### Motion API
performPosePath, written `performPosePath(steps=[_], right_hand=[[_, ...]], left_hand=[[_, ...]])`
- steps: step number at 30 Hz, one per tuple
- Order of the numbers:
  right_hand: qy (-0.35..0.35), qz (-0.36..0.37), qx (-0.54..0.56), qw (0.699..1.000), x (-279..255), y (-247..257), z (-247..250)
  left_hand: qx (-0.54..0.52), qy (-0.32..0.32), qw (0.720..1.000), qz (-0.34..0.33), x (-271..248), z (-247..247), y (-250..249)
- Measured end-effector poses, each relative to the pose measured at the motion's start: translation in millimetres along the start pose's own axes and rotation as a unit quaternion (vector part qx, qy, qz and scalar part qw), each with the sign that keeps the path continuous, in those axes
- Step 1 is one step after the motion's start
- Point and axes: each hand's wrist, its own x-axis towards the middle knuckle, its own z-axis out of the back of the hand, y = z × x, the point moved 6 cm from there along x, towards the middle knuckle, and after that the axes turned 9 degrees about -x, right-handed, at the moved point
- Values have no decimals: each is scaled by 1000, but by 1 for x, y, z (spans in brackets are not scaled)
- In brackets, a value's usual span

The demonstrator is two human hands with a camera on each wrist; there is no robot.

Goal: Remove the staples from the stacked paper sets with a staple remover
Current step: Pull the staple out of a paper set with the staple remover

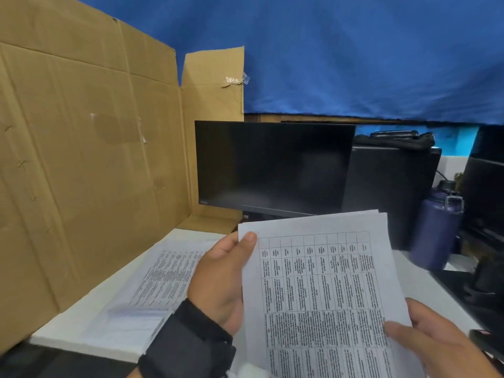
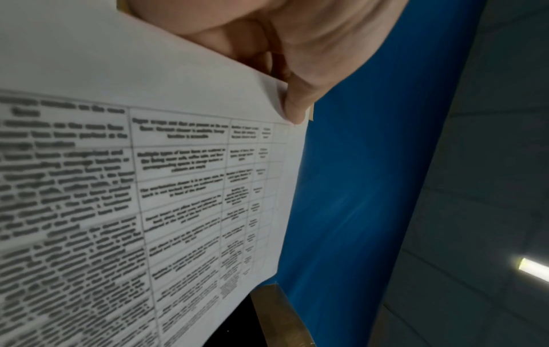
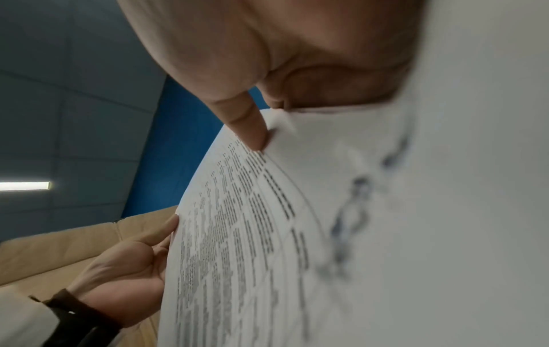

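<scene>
A paper set printed with a table is held up in the air in front of me, tilted. My left hand grips its left edge, thumb on the front near the top corner, fingers behind. My right hand pinches its right edge lower down, thumb on the printed face. The left wrist view shows the left thumb on the paper set. In the right wrist view the right thumb presses the curved paper set. No staple remover or staple is visible.
More printed paper sets lie stacked on the white table at the left. A cardboard wall stands behind them. A black monitor is straight ahead, and a dark blue bottle stands at the right.
</scene>
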Motion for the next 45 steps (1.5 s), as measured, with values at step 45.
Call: performPosePath(steps=[45], right_hand=[[-189, 372, -363, 833, -62, 44, -69]], left_hand=[[-56, 144, 969, 195, -66, -33, 55]])
